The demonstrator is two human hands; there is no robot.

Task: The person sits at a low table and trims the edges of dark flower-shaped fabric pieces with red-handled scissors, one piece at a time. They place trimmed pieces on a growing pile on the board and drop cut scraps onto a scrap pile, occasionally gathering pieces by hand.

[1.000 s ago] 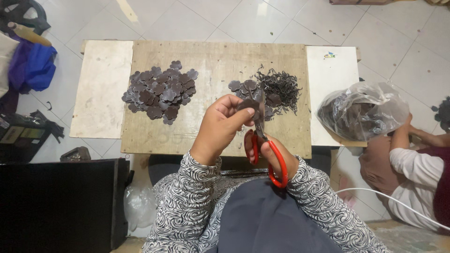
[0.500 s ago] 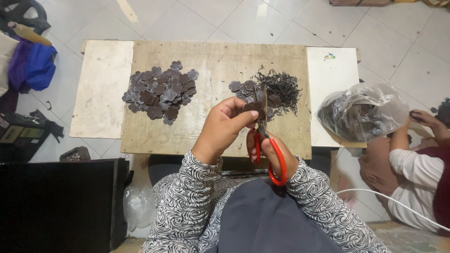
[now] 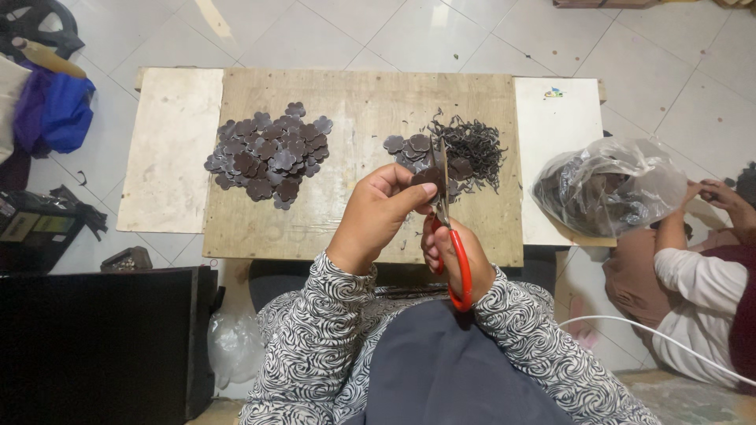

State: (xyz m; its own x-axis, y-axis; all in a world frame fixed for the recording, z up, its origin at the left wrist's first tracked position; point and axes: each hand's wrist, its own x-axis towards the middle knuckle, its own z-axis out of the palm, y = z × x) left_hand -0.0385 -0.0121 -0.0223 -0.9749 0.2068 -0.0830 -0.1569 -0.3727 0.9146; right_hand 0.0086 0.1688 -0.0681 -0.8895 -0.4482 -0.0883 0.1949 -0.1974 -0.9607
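Barely anything shifts since a moment ago: my hands stay low over the board (image 3: 354,228), and the neighbour's hand (image 3: 720,197) at far right has slid out past the plastic bag (image 3: 610,185). My left hand (image 3: 378,216) pinches a dark flower-shaped piece (image 3: 425,178) between thumb and fingertips, held right against the blades. My right hand (image 3: 455,256) is clenched through the red handles of the scissors (image 3: 450,240), blades pointing up and away from me and closing on that piece. Just behind the blades sits a small heap of pieces (image 3: 413,149) touching a tangle of trimmings (image 3: 472,145). Well off to the left lies the bigger pile (image 3: 268,153) of finished flower shapes. White panels (image 3: 169,149) flank the board on both sides.
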